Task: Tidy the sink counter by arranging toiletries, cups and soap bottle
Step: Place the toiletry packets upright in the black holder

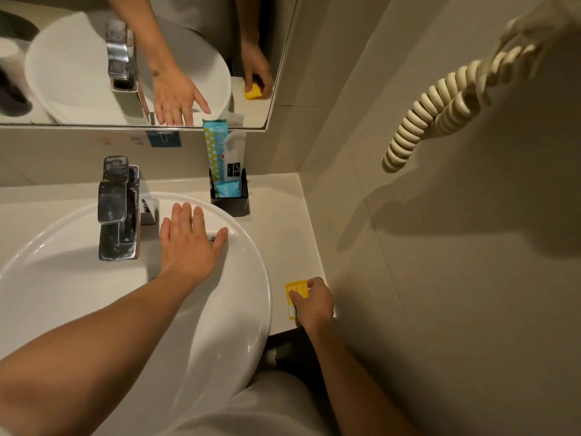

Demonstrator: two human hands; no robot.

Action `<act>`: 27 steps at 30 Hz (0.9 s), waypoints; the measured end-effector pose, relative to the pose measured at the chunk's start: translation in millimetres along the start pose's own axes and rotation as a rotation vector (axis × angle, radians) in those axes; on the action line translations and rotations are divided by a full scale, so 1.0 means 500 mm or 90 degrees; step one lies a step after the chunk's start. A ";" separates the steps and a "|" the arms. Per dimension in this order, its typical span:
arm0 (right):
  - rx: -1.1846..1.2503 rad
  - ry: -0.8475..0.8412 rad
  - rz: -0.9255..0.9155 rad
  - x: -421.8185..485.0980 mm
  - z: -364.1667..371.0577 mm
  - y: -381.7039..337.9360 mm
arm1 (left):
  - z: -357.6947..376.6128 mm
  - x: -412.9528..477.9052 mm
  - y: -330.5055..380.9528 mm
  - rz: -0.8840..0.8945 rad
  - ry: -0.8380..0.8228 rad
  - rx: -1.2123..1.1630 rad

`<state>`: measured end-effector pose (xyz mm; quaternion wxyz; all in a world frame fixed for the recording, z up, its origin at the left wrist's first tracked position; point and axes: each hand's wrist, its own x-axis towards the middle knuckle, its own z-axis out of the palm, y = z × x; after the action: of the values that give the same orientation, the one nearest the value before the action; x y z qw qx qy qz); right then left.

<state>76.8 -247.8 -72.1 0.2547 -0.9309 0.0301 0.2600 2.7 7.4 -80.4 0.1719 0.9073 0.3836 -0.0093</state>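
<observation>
Right now my right hand (312, 302) pinches the yellow packet (295, 294) on the counter (283, 240) beside the basin (251, 278), thumb and fingertips on its right edge. Left hand (188, 243) spread flat, empty, over the basin.

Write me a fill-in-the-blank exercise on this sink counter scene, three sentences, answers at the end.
1. The right hand pinches a small packet whose colour is ____.
2. The left hand, its grip open, hovers flat over the white ____.
3. The toiletry sachets stand in a holder whose colour is ____.

Missing words: yellow; sink; black
</observation>
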 end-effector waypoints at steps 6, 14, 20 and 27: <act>0.127 -0.019 -0.038 0.005 -0.022 -0.023 | 0.001 0.000 0.001 0.006 0.003 -0.004; 0.281 0.006 -0.210 0.035 -0.072 -0.160 | -0.003 -0.003 0.000 0.016 0.003 -0.006; 0.321 0.012 -0.341 0.062 -0.114 -0.319 | -0.005 -0.002 -0.002 0.016 -0.007 0.009; 0.245 -0.029 -0.461 0.098 -0.088 -0.458 | -0.003 -0.003 -0.001 0.018 0.007 -0.008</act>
<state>183.1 -67.0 40.8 0.4998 -0.8107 -0.2572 0.1637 1.0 7.1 -79.2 0.1758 0.9115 0.3718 0.0008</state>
